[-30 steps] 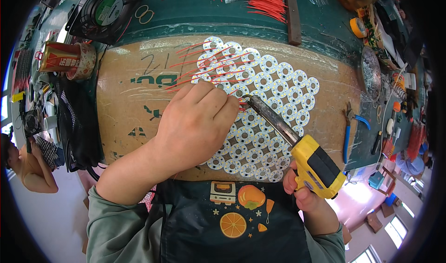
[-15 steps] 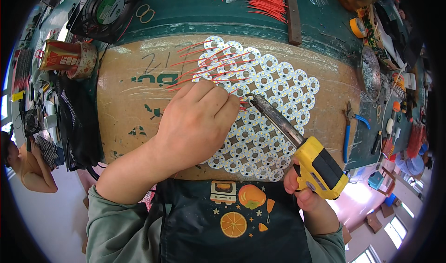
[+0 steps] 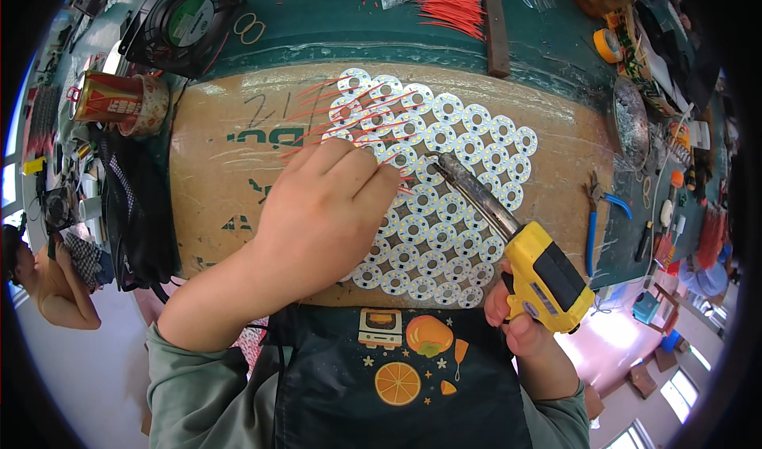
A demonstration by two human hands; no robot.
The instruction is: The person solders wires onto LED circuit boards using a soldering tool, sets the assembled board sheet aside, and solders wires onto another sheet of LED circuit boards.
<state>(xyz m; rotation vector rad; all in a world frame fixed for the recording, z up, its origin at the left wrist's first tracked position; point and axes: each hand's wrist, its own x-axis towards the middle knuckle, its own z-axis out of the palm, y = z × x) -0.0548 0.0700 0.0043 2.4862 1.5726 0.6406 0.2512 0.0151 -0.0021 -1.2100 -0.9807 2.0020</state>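
- Soldering iron (image 3: 508, 231): rigid, likely hot tip; right hand (image 3: 520, 322) wraps its yellow handle.
- Red wire (image 3: 401, 189): thin, limp; left hand (image 3: 321, 215) fingers pinch it near the white round boards (image 3: 444, 211).

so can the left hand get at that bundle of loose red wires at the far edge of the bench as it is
Probably yes. The left hand rests on the white ring boards, and only open cardboard and green bench lie between it and the red wire bundle; it would need a forward stretch.
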